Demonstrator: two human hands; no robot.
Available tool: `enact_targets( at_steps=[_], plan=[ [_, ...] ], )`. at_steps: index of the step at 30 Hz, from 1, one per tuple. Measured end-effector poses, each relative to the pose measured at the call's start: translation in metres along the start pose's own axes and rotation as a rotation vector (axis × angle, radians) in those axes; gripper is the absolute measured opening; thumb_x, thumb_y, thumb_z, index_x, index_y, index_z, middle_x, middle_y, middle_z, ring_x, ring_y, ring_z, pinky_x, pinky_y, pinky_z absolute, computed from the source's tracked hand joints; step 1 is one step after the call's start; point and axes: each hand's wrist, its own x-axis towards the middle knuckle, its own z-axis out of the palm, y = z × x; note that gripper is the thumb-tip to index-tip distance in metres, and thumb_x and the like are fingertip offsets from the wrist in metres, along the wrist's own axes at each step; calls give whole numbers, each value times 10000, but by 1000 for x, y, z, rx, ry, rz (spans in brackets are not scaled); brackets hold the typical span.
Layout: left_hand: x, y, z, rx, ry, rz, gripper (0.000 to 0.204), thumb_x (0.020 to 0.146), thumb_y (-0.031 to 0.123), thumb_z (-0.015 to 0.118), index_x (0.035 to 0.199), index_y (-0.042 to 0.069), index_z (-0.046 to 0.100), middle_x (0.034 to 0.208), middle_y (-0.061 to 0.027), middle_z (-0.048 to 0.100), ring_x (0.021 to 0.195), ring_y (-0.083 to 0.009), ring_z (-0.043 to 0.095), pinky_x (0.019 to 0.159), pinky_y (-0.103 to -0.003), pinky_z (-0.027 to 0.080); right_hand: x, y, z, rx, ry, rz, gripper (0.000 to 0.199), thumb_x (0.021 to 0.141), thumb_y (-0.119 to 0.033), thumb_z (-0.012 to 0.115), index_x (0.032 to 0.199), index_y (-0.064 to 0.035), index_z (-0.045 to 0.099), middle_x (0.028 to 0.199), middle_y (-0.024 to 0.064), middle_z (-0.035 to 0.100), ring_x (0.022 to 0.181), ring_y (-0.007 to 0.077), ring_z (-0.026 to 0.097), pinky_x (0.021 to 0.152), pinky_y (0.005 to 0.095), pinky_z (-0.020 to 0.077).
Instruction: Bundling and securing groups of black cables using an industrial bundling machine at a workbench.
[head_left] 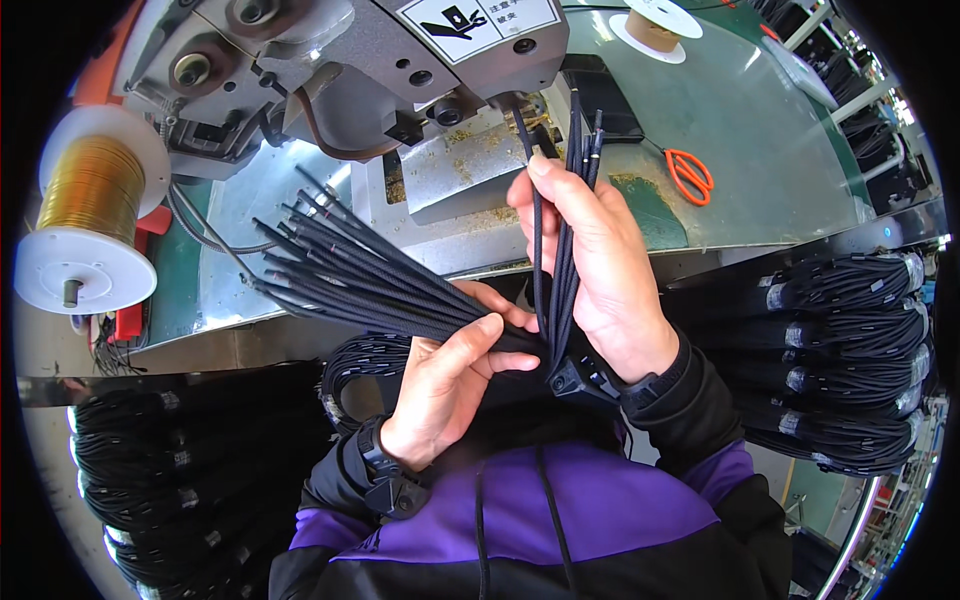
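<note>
My left hand is closed round a thick bunch of black cords, whose loose ends fan out to the upper left. In my right hand is a smaller bundle of black cords, standing nearly upright. Between its thumb and fingers, one single cord is pinched apart from the rest. That cord's tip reaches up to the working head of a grey metal machine; whether it touches the metal I cannot tell. Both bunches meet just below my hands.
A spool of gold wire stands at the left of the machine. Orange-handled scissors and a white spool lie on the green table. Bundled black cords hang at the right, with more at lower left.
</note>
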Motion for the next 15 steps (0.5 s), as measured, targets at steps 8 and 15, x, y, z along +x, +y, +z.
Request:
enact_targets(
  at_steps=[8, 15],
  plan=[
    [1, -7, -5, 104, 5, -100, 174, 810, 97, 592, 956, 30, 524, 843, -70, 582, 835, -170, 583, 538, -231, 480, -15, 7, -7, -241, -81, -32, 262, 859, -254, 501, 735, -30, 555, 511, -82, 340, 471, 6, 315, 431, 161, 223],
    [2, -7, 0, 103, 30, -42, 167, 815, 108, 587, 953, 33, 528, 848, -75, 582, 863, -180, 586, 553, -237, 491, -13, 4, -8, -28, -29, -22, 257, 848, -265, 526, 721, -42, 546, 506, -88, 336, 462, 9, 322, 424, 166, 218]
  ],
)
